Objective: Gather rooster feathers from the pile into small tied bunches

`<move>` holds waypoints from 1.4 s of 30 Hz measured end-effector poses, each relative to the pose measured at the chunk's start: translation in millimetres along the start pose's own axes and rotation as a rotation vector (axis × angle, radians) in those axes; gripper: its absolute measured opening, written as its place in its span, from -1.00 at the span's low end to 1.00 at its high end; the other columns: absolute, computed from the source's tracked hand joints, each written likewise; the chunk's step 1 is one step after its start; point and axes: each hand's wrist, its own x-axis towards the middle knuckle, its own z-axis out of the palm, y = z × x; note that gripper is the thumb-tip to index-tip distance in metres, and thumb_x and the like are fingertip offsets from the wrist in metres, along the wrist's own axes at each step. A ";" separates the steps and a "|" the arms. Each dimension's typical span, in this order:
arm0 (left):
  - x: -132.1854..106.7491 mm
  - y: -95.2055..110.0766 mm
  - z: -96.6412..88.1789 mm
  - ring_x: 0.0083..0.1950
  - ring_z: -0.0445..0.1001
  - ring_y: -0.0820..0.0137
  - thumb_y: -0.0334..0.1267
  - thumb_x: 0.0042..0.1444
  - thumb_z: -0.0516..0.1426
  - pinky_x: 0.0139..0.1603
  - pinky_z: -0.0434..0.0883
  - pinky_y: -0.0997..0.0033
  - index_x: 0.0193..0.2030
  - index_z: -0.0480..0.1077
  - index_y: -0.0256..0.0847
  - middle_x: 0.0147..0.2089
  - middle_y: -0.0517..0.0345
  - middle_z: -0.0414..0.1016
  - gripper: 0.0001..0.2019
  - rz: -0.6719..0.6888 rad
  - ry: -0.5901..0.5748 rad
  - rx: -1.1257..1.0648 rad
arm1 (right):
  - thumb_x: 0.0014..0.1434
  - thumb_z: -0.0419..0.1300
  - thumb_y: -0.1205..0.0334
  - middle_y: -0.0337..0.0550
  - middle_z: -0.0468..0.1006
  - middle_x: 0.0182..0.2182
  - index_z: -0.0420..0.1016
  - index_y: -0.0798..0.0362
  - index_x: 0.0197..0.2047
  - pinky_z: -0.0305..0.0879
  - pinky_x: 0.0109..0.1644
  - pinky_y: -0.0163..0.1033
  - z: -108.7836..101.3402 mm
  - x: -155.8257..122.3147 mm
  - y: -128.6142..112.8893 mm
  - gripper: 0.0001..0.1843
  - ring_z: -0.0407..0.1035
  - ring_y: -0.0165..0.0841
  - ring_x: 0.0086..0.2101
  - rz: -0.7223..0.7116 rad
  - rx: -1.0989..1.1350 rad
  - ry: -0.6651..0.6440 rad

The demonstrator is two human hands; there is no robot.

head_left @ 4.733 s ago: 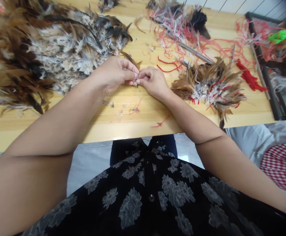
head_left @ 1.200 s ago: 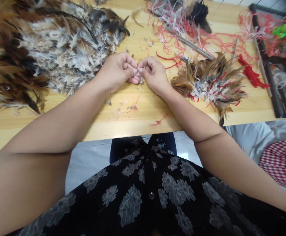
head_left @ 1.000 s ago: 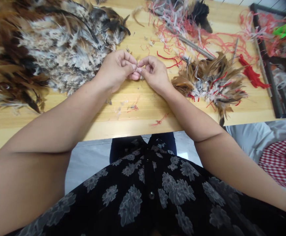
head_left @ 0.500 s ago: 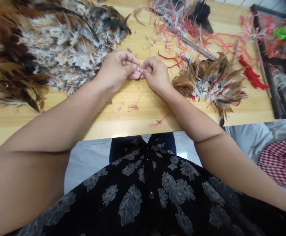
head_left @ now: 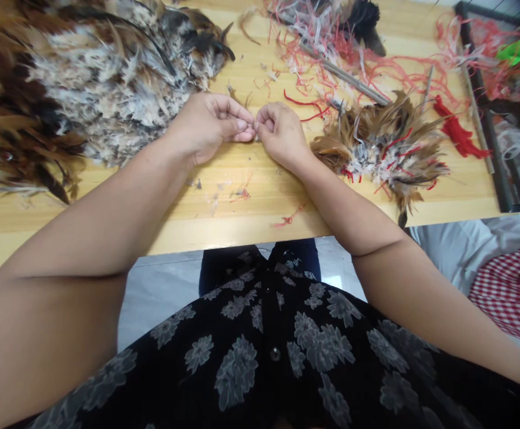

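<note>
We're at the fingertips: the left grip [head_left: 213,126] and right grip [head_left: 282,134] are both pinched closed, almost meeting over a tiny wisp [head_left: 256,139] too small for us to identify. Beyond the left, we've a big feather pile [head_left: 108,89]; right of them, a smaller feather bundle [head_left: 383,146] on the table [head_left: 224,226], then red yarn [head_left: 459,131].

**Pale wooden worktop [head_left: 224,229] strewn with feathers and string**

A large heap of brown, black and whitish feathers [head_left: 121,83] covers the upper left of the frame. Right of centre lies a smaller feather bundle [head_left: 380,146], streaked with red strands. Above it, tangled pink and white string [head_left: 316,33] lies about a grey rod [head_left: 352,82], beside a black tuft [head_left: 364,24]. A red cord bundle [head_left: 459,128] rests farther right; pink scraps [head_left: 288,220] dot the lower centre.
</note>
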 end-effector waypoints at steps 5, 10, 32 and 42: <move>-0.6 2.5 0.8 -0.05 0.71 0.12 -0.17 0.08 0.79 0.56 0.65 -0.40 -0.25 0.64 -0.03 -0.30 0.17 0.71 -0.58 0.025 0.004 0.047 | 0.59 0.33 0.22 -0.07 0.68 -0.12 0.38 -0.12 -0.24 0.59 0.47 0.12 -4.3 -4.4 -5.9 -0.68 0.61 -0.07 0.13 0.014 -0.034 -0.003; -1.6 7.2 9.7 -0.12 0.67 0.18 -0.38 0.15 0.68 0.27 0.72 -0.12 -0.28 0.58 -0.08 -0.32 0.15 0.69 -0.63 0.033 0.077 0.086 | 0.60 0.35 0.20 -0.07 0.69 -0.15 0.44 -0.13 -0.23 0.62 0.44 0.10 -6.3 -5.9 -5.0 -0.71 0.65 -0.05 0.12 0.000 -0.036 0.004; 2.6 -3.9 4.7 0.22 0.44 0.29 -0.26 0.49 0.70 0.31 0.37 0.27 -0.02 0.45 -0.11 -0.25 0.32 0.48 -0.52 0.129 0.094 0.201 | 0.65 0.38 0.09 -0.12 0.71 -0.10 0.51 -0.10 -0.23 0.51 0.41 -0.03 -10.3 -7.1 -12.3 -0.67 0.51 -0.22 0.01 0.004 0.145 -0.041; 9.3 -7.6 4.7 -0.04 0.39 0.37 0.03 0.45 0.74 0.07 0.47 0.26 -0.03 0.43 -0.08 -0.16 0.32 0.53 -0.42 0.238 0.123 0.267 | 0.56 0.46 0.39 -0.08 0.77 0.06 0.61 0.02 -0.06 0.48 0.33 -0.15 -1.7 5.2 -10.7 -0.86 0.45 -0.38 -0.06 0.146 0.220 0.004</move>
